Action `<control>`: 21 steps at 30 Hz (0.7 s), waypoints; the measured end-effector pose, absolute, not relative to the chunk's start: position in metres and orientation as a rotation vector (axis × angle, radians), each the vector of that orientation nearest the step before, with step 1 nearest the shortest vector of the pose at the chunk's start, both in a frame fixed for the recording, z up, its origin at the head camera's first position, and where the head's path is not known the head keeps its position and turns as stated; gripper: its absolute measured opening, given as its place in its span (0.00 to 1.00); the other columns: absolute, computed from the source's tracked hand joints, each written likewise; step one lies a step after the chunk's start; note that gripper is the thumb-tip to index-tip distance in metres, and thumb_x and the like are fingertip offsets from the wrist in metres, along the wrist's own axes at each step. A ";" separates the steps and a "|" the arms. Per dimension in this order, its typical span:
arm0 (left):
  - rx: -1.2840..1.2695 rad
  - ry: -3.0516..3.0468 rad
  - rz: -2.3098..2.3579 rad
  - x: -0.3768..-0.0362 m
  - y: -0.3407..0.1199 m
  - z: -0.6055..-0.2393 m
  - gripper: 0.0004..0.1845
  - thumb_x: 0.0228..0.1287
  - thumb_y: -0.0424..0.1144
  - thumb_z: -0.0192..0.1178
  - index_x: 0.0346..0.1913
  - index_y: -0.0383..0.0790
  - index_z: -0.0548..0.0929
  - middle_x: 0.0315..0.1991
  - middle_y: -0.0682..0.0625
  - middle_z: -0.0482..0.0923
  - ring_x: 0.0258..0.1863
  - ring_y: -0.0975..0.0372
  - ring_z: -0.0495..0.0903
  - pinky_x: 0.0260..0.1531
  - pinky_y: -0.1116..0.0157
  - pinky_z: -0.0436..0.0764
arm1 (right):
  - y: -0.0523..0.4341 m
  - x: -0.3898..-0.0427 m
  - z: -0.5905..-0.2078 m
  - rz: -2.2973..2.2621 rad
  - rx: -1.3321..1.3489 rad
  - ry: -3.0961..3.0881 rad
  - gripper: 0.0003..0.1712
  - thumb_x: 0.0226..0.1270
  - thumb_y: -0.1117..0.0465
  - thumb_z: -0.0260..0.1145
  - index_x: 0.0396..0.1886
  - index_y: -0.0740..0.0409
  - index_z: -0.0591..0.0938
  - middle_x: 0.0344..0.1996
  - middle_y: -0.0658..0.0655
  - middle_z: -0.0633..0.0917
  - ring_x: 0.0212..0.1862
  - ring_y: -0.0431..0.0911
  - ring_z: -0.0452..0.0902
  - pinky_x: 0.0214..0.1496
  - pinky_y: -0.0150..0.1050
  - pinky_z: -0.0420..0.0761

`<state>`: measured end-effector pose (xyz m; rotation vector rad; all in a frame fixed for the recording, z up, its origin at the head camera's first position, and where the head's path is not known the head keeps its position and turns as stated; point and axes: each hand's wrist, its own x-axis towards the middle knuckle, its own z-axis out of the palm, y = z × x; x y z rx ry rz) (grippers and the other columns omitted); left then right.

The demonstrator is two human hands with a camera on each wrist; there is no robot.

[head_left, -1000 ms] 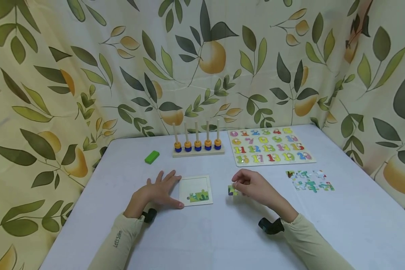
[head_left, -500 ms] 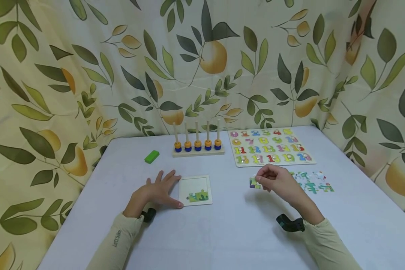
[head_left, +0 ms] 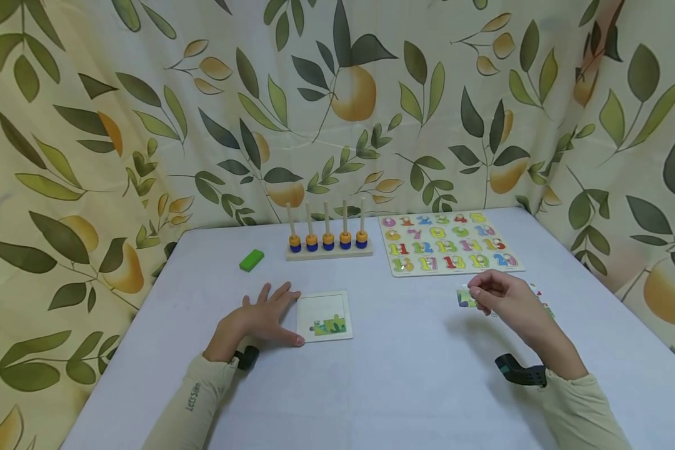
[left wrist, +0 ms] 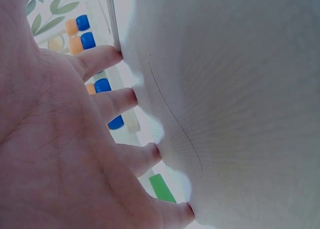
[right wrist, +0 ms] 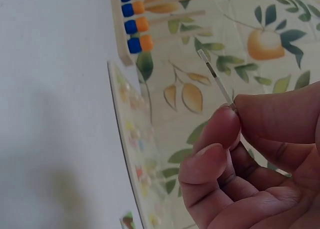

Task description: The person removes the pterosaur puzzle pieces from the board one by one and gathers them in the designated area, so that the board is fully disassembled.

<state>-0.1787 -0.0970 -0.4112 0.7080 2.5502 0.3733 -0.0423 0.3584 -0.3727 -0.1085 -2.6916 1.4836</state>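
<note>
My left hand (head_left: 271, 312) lies flat on the white table (head_left: 405, 381), fingers spread and straight, its fingertips touching the left edge of a small square puzzle tray (head_left: 323, 315). That tray holds a green patch of joined pieces (head_left: 330, 325) at its bottom. In the left wrist view the fingers (left wrist: 120, 96) press on the tabletop. My right hand (head_left: 477, 295) is raised a little above the table to the right and pinches one jigsaw piece (head_left: 464, 298) between thumb and fingers. The right wrist view shows this piece (right wrist: 216, 76) edge-on. Loose pieces (head_left: 544, 305) lie mostly hidden behind that hand.
A numbers board (head_left: 450, 250) lies at the back right. Beside it stands a wooden peg stand (head_left: 327, 240) with orange and blue beads, and a green block (head_left: 252, 260) is to its left. Leaf-print curtains (head_left: 337, 106) close in the table on three sides.
My right hand has carried the jigsaw piece rightward, from beside the tray to over the loose pieces. The left hand has stayed put.
</note>
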 end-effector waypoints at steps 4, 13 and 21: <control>0.700 2.547 0.381 -0.179 -0.098 -0.412 0.60 0.58 0.66 0.75 0.86 0.44 0.58 0.88 0.40 0.41 0.83 0.33 0.34 0.69 0.21 0.37 | 0.370 -0.037 -0.376 1.447 -0.112 -2.710 0.14 0.85 0.62 0.61 0.57 0.70 0.77 0.38 0.59 0.82 0.37 0.52 0.78 0.38 0.39 0.80; 0.706 2.533 0.383 -0.181 -0.097 -0.414 0.61 0.58 0.67 0.75 0.87 0.44 0.57 0.88 0.40 0.40 0.83 0.33 0.33 0.69 0.21 0.36 | 0.402 -0.025 -0.386 1.360 -0.185 -2.781 0.17 0.86 0.60 0.60 0.58 0.72 0.77 0.37 0.57 0.83 0.35 0.49 0.78 0.36 0.38 0.79; 0.701 2.537 0.393 -0.182 -0.098 -0.414 0.61 0.58 0.65 0.76 0.86 0.42 0.57 0.88 0.40 0.40 0.83 0.33 0.33 0.69 0.21 0.36 | 0.422 -0.019 -0.396 1.398 -0.206 -2.772 0.15 0.86 0.64 0.60 0.56 0.75 0.77 0.34 0.56 0.83 0.33 0.47 0.77 0.36 0.38 0.78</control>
